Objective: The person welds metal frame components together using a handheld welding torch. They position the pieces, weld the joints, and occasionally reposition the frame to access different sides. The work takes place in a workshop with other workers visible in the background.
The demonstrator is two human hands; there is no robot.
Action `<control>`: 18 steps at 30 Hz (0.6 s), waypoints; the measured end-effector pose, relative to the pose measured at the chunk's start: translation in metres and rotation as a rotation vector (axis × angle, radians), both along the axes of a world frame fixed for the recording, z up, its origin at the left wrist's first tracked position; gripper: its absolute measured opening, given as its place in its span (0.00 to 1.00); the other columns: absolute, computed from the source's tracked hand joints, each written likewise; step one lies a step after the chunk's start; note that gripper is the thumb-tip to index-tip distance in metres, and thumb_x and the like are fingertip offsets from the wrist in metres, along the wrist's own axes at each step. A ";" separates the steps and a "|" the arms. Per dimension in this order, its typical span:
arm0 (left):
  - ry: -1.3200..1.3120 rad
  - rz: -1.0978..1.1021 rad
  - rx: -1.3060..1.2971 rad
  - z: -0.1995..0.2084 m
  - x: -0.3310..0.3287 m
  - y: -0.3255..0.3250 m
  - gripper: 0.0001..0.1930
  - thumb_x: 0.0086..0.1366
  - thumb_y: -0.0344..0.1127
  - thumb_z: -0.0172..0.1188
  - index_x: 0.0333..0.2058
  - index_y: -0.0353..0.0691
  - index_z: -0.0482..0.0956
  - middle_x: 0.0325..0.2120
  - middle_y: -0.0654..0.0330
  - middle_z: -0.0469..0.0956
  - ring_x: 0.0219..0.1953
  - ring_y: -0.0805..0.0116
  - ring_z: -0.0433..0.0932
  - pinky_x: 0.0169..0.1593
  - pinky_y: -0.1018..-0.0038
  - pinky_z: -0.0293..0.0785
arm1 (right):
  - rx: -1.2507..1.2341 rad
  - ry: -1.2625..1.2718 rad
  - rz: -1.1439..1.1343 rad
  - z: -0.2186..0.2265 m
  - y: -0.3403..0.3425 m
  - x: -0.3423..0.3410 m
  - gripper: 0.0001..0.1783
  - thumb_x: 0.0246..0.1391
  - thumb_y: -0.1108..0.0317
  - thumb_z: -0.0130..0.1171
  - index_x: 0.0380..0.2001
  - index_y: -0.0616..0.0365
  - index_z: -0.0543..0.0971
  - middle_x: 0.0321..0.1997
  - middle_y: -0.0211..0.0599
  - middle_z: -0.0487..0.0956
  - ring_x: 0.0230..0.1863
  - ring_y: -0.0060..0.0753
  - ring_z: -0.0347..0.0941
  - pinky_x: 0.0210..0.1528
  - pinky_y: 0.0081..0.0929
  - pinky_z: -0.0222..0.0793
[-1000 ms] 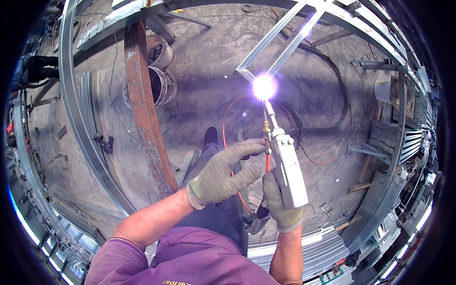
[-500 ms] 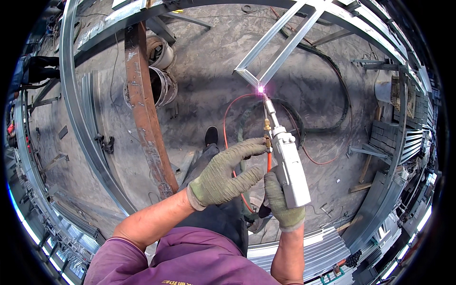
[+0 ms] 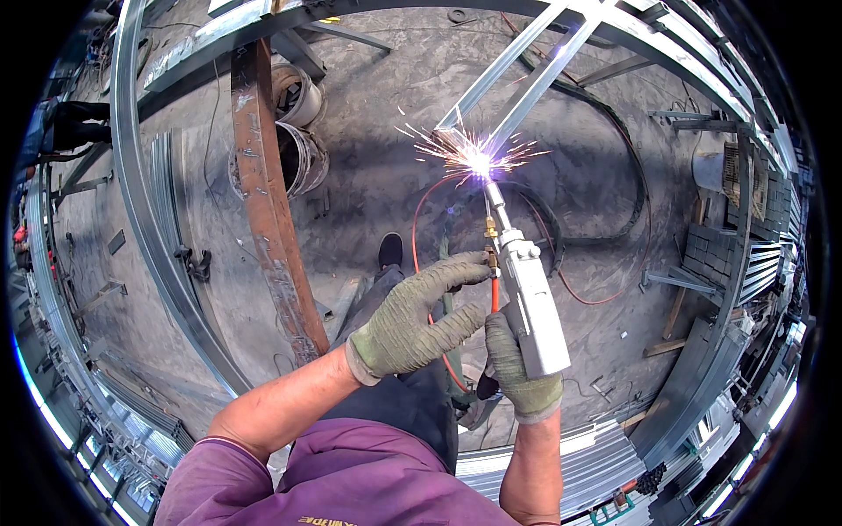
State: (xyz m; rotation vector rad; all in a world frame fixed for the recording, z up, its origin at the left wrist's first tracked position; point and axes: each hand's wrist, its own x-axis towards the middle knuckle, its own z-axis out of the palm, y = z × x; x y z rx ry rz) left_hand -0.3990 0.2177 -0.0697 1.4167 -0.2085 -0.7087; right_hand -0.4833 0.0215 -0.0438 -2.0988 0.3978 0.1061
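My right hand (image 3: 524, 377), in a grey-green work glove, is wrapped round a white handheld welding gun (image 3: 537, 324). From the gun's metal nozzle (image 3: 495, 195), bright light and sparks (image 3: 480, 163) burst at the corner where silvery square metal tubes (image 3: 513, 112) meet. Beside the gun run a brass fitting (image 3: 492, 230) and an orange hose (image 3: 495, 294). My left hand (image 3: 412, 320), gloved alike, stretches its index finger to the lower end of the fitting, with the thumb held apart below. Glare hides the joint itself. The undersides of the left fingers cannot be seen.
A rusty brown beam (image 3: 263, 202) lies left of my legs, with dirty buckets (image 3: 304, 158) beyond it. Dark cable (image 3: 605, 238) loops over the floor ahead. Long metal tubing (image 3: 145, 175) frames the left side, and stacked metal profiles (image 3: 588, 456) lie at lower right.
The small pink glow at the tube corner has grown into a large white flare with sparks flying outward. The gun has shifted very slightly upward and left; both hands keep nearly the same pose.
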 end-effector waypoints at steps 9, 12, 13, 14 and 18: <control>-0.056 -0.025 0.038 -0.001 0.001 0.001 0.25 0.75 0.33 0.66 0.68 0.35 0.76 0.73 0.48 0.72 0.73 0.59 0.72 0.73 0.63 0.71 | 0.003 -0.051 0.001 -0.002 0.001 0.001 0.08 0.56 0.71 0.77 0.37 0.57 0.87 0.28 0.36 0.85 0.26 0.40 0.83 0.29 0.37 0.77; -0.048 -0.017 0.040 -0.001 0.000 0.001 0.25 0.75 0.34 0.66 0.68 0.35 0.76 0.73 0.48 0.72 0.73 0.58 0.73 0.73 0.63 0.72 | 0.008 -0.054 0.003 -0.001 0.002 0.001 0.08 0.57 0.71 0.76 0.37 0.57 0.87 0.28 0.35 0.84 0.26 0.39 0.83 0.28 0.36 0.77; -0.038 -0.012 0.037 0.000 -0.001 0.001 0.25 0.75 0.34 0.66 0.68 0.35 0.76 0.72 0.48 0.73 0.73 0.58 0.73 0.73 0.63 0.72 | -0.001 -0.065 0.011 -0.001 0.002 0.001 0.08 0.57 0.71 0.76 0.37 0.57 0.87 0.28 0.35 0.84 0.26 0.39 0.83 0.28 0.36 0.76; -0.020 -0.012 0.032 0.000 -0.002 0.000 0.26 0.75 0.35 0.67 0.68 0.35 0.76 0.72 0.47 0.73 0.73 0.56 0.73 0.74 0.62 0.70 | -0.014 -0.079 0.018 0.000 0.002 0.001 0.08 0.57 0.71 0.76 0.37 0.57 0.86 0.28 0.35 0.84 0.26 0.39 0.83 0.28 0.36 0.76; 0.007 -0.006 0.018 0.000 -0.004 0.000 0.26 0.75 0.37 0.68 0.67 0.35 0.76 0.71 0.45 0.73 0.74 0.53 0.71 0.76 0.59 0.66 | -0.061 -0.133 0.068 0.000 0.000 0.003 0.08 0.57 0.72 0.76 0.37 0.57 0.86 0.28 0.35 0.83 0.25 0.40 0.83 0.28 0.36 0.77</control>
